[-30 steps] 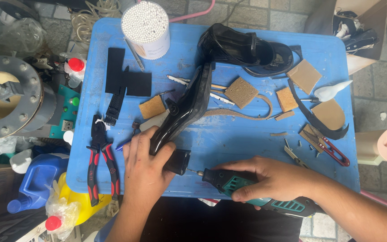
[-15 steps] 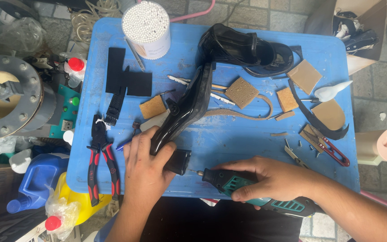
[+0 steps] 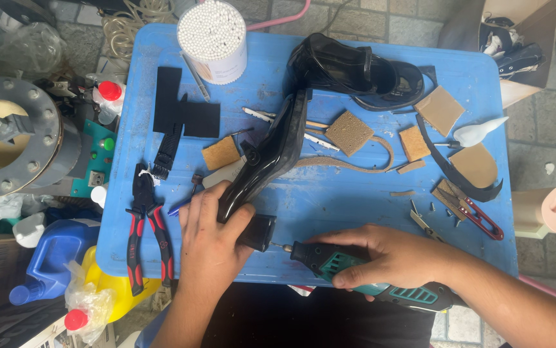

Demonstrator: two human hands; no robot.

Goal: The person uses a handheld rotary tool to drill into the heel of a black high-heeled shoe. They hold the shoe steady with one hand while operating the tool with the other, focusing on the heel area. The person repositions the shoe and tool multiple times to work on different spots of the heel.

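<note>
My left hand (image 3: 210, 241) grips the heel end of a glossy black high-heeled shoe (image 3: 266, 158) lying on its side on the blue table (image 3: 329, 200). In my right hand (image 3: 387, 254) is a green and black rotary tool (image 3: 349, 269), held level. Its thin bit (image 3: 282, 246) points left at the block heel (image 3: 257, 232), almost touching it. A second black shoe (image 3: 349, 67) rests upright at the table's far edge.
Red-handled pliers (image 3: 144, 222) lie left of my hand. Tan leather pieces (image 3: 350, 133), black strips (image 3: 181, 116), red snips (image 3: 478, 216) and a white tub of sticks (image 3: 215, 38) are spread about. Bottles and a grey flange (image 3: 14, 145) crowd the floor at left.
</note>
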